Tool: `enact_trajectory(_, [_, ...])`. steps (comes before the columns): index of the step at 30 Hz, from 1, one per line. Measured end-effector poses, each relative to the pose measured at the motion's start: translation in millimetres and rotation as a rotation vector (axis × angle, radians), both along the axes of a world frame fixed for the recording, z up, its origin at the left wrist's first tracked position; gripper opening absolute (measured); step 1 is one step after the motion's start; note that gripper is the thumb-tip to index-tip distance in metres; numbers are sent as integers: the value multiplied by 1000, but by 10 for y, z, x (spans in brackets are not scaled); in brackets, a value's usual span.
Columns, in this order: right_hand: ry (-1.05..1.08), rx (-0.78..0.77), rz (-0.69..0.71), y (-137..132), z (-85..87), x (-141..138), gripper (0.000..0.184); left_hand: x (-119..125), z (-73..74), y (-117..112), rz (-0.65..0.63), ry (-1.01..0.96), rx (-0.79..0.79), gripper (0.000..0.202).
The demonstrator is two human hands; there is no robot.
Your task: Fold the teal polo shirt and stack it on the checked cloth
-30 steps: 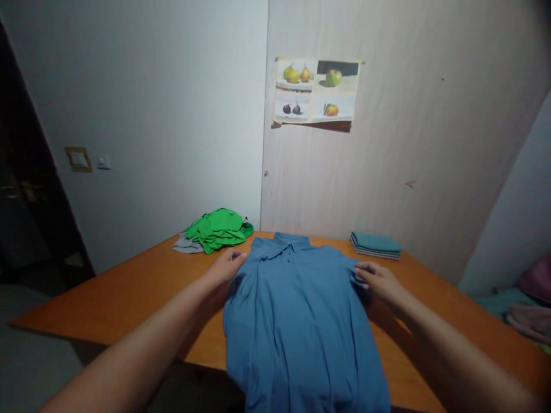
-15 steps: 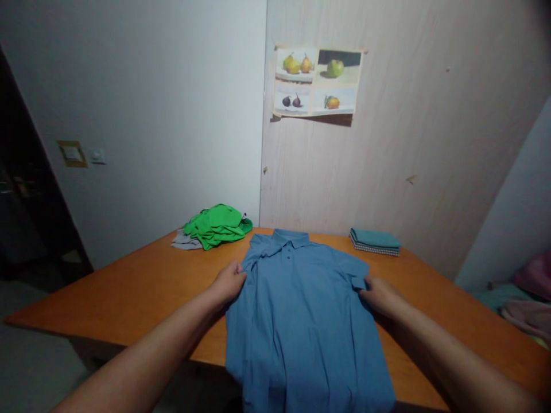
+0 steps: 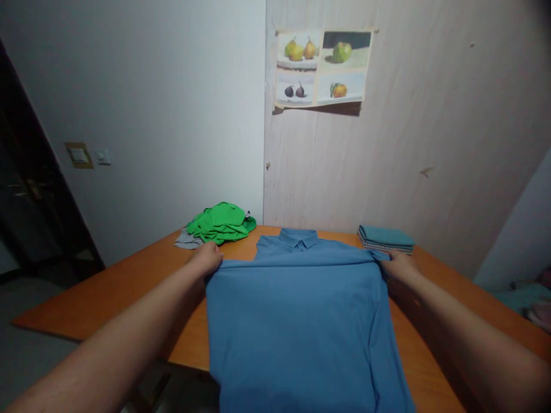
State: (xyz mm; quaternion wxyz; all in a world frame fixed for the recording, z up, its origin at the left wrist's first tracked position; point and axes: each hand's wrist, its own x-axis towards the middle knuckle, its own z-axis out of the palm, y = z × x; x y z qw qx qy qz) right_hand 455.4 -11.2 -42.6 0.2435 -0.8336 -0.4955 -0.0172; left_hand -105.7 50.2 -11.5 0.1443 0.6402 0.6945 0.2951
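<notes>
A blue polo shirt (image 3: 297, 321) lies on the orange wooden table (image 3: 129, 292), collar towards the wall, its lower part hanging over the near edge. A layer of the shirt is stretched taut in a straight line just below the collar. My left hand (image 3: 209, 258) is closed on the left end of that line. My right hand (image 3: 396, 265) is closed on the right end.
A crumpled green garment (image 3: 221, 222) on a grey one sits at the table's far left. A folded teal stack (image 3: 385, 238) lies at the far right. A fruit poster (image 3: 322, 69) hangs on the wooden panel behind. A dark doorway is at left.
Both hands moved outwards and towards the wall, gripping the shirt's sides. A layer of the shirt is now pulled up and taut across, covering the shoulders below the collar.
</notes>
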Motion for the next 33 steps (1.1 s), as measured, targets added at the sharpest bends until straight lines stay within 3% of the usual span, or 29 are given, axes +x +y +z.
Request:
enact_trajectory(5, [182,-146,45,75,-3,-2,27,184,35,91,10,345,-127,14])
enact_trajectory(8, [282,-211,93,103,61,-11,22,429,87,187,-56,444,-145,21])
enact_trajectory(10, [339,-218,125,125,101,-29,34,634,75,228,-135,470,-124,31])
enact_trajectory(13, [330,-172,248,152,57,-97,57,949,-64,211,-323,478,-62,52])
enact_trajectory(16, [72,-241,389,169,-143,-209,67,1191,-298,163,-548,514,-131,79])
enact_trajectory(19, [-199,-376,356,220,-348,-330,69,1311,-491,229,-535,550,-171,92])
enact_trajectory(21, [-271,-407,323,303,-410,-403,68,1339,-551,376,-509,555,-149,95])
enact_trajectory(27, [-254,-368,198,715,-424,-536,68,1389,-553,967,-456,564,-140,94])
enact_trajectory(33, [-229,-300,204,866,-536,-458,72,1379,-620,1182,-428,487,-72,103])
